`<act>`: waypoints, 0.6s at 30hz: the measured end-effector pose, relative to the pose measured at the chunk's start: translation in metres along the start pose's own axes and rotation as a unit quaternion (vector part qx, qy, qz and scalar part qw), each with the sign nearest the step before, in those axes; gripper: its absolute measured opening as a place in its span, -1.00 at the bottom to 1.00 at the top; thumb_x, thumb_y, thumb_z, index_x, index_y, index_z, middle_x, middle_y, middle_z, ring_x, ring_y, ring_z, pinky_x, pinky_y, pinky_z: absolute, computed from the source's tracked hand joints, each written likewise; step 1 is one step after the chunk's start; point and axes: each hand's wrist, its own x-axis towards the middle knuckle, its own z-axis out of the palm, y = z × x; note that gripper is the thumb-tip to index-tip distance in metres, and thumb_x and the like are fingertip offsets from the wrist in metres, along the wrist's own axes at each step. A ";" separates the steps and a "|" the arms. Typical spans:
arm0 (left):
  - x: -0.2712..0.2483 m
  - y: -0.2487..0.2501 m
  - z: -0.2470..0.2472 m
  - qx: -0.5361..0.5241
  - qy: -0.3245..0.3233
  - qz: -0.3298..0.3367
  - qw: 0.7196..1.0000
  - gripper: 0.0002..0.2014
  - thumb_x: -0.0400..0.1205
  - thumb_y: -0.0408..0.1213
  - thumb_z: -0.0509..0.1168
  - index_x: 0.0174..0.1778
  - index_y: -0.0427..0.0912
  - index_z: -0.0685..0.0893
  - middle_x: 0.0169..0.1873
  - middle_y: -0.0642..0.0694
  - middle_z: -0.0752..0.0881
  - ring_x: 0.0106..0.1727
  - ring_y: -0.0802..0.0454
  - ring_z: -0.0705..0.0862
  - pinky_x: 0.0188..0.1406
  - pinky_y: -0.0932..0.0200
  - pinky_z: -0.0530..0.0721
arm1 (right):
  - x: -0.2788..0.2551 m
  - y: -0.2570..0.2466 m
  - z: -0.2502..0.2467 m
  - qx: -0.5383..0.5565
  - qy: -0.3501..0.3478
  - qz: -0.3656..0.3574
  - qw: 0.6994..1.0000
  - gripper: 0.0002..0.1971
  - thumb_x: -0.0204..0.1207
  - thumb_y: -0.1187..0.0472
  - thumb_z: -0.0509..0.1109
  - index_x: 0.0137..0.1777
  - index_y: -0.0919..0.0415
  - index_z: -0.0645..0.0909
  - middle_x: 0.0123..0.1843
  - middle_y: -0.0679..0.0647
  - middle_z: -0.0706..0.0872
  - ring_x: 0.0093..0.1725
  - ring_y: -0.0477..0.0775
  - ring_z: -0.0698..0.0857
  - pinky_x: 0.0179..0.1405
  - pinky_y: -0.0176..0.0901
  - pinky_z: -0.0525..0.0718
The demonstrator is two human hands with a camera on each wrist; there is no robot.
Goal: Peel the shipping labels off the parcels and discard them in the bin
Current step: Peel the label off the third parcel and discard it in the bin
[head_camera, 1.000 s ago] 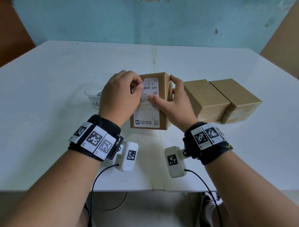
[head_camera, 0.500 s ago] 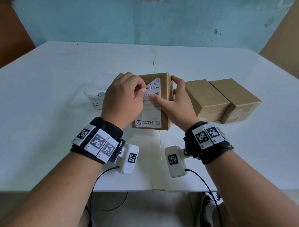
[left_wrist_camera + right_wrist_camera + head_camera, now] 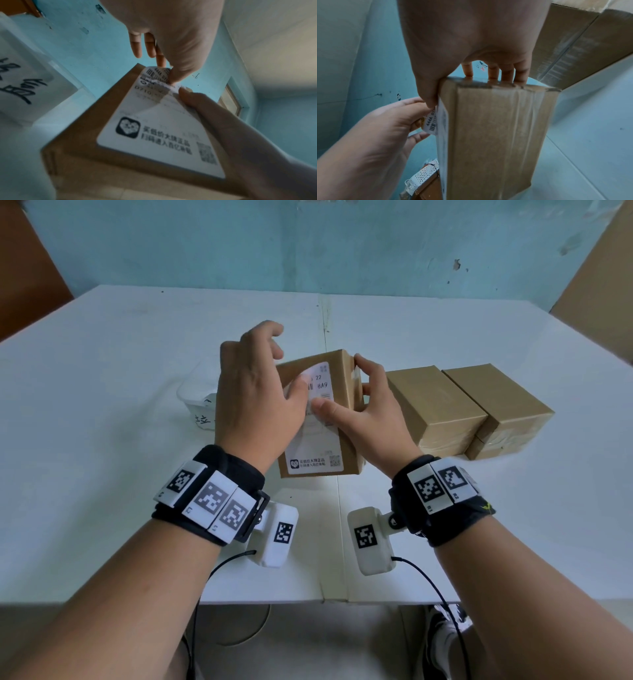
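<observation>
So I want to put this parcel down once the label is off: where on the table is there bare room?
Bare table lies left of the clear bin, along the far edge by the wall, and right of the two brown parcels. The near strip before the held parcel is also bare. It is crowded in the middle row, bin to parcels.

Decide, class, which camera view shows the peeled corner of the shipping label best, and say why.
The left wrist view: the label's lifted corner curls off the parcel, pinched by the left hand. The right wrist view catches the corner only edge-on. In the head view the left hand covers it.
</observation>
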 end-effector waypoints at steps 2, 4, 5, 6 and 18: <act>0.002 -0.001 0.001 0.025 0.002 0.040 0.999 -0.74 0.64 -0.12 0.38 0.18 -0.14 0.66 0.04 -0.09 0.67 0.19 -0.13 0.51 -0.04 0.14 0.57 | 0.000 0.001 -0.001 -0.008 0.000 -0.007 1.000 0.16 0.19 -0.42 0.59 0.79 -0.06 0.25 0.44 -0.01 0.65 0.32 0.00 0.78 0.31 0.10 0.83; 0.001 -0.001 0.001 0.044 0.007 0.073 0.996 -0.86 0.65 -0.15 0.35 -0.03 -0.14 0.71 -0.04 -0.08 0.71 0.12 -0.13 0.53 -0.05 0.20 0.50 | 0.000 0.001 -0.001 -0.008 0.004 -0.008 1.000 0.17 0.17 -0.43 0.58 0.79 -0.07 0.25 0.45 0.00 0.64 0.33 0.01 0.77 0.32 0.10 0.82; 0.000 0.000 0.002 0.042 0.008 0.079 0.996 -0.88 0.65 -0.17 0.36 -0.08 -0.15 0.71 -0.07 -0.07 0.72 0.09 -0.11 0.54 -0.06 0.23 0.47 | 0.000 0.001 0.000 -0.005 0.005 -0.006 1.000 0.17 0.16 -0.45 0.58 0.78 -0.08 0.25 0.46 0.00 0.64 0.34 0.03 0.77 0.32 0.12 0.82; -0.001 0.001 0.002 0.036 0.010 0.081 0.996 -0.89 0.64 -0.20 0.36 -0.10 -0.15 0.70 -0.10 -0.06 0.72 0.06 -0.09 0.54 -0.07 0.25 0.44 | 0.001 0.002 0.000 -0.004 0.007 -0.005 1.000 0.17 0.15 -0.46 0.58 0.78 -0.10 0.26 0.46 0.01 0.64 0.35 0.04 0.77 0.33 0.14 0.82; -0.004 0.007 0.003 0.003 0.016 0.117 0.993 -0.91 0.59 -0.36 0.41 -0.22 -0.21 0.67 -0.20 -0.09 0.72 -0.03 -0.12 0.56 -0.03 0.31 0.33 | 0.002 0.004 -0.002 -0.030 0.015 -0.012 0.999 0.13 0.25 -0.44 0.58 0.78 -0.04 0.25 0.38 0.01 0.69 0.31 -0.09 0.74 0.30 0.00 0.79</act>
